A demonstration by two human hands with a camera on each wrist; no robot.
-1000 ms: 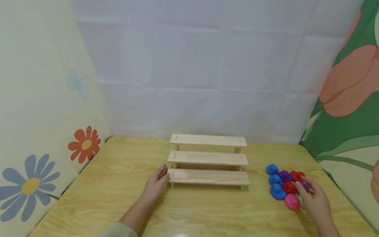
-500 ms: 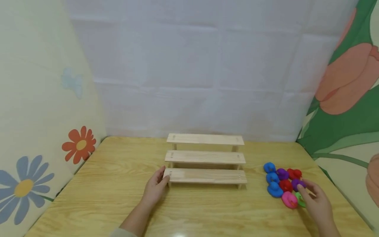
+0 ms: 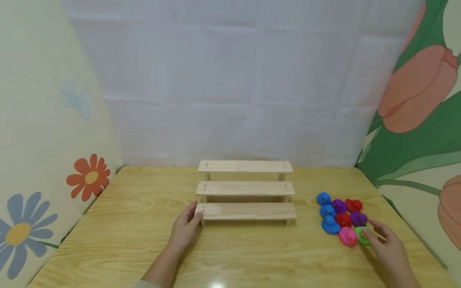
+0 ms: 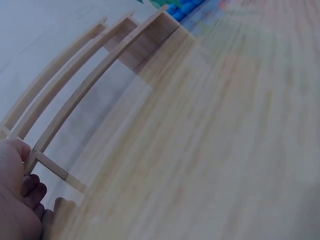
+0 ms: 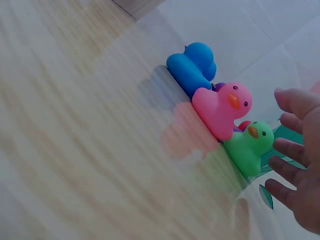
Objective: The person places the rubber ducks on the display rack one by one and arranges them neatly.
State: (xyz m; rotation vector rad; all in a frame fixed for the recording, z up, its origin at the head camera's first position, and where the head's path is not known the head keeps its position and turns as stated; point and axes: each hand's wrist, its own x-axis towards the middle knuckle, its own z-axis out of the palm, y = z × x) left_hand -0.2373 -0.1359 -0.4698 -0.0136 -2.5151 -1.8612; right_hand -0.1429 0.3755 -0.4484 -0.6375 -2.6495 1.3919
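A three-step wooden display stand [image 3: 248, 211] stands on the table in the head view. At its left end my left hand [image 3: 185, 227] grips the lowest board, thumb in front. The left wrist view shows that hand [image 4: 17, 192] with curled fingers at the board's end. Right of the stand sits a cluster of rubber ducks: blue [image 3: 330, 225], purple [image 3: 358, 218], red [image 3: 343, 219], pink [image 3: 348, 236] and green [image 5: 247, 150]. My right hand [image 3: 390, 250] hovers beside the green duck, fingers spread and holding nothing; in the right wrist view a small gap separates them.
The wooden table [image 3: 252, 256] has a white sheet [image 3: 234, 80] behind it. A flower-printed panel [image 3: 36, 140] borders the left side, and another with tulips [image 3: 414, 88] borders the right.
The head view has shifted slightly, so the scene slides left. My right hand has drawn back toward me from over the purple duck to the green one, uncovering it. The left hand stays at the stand.
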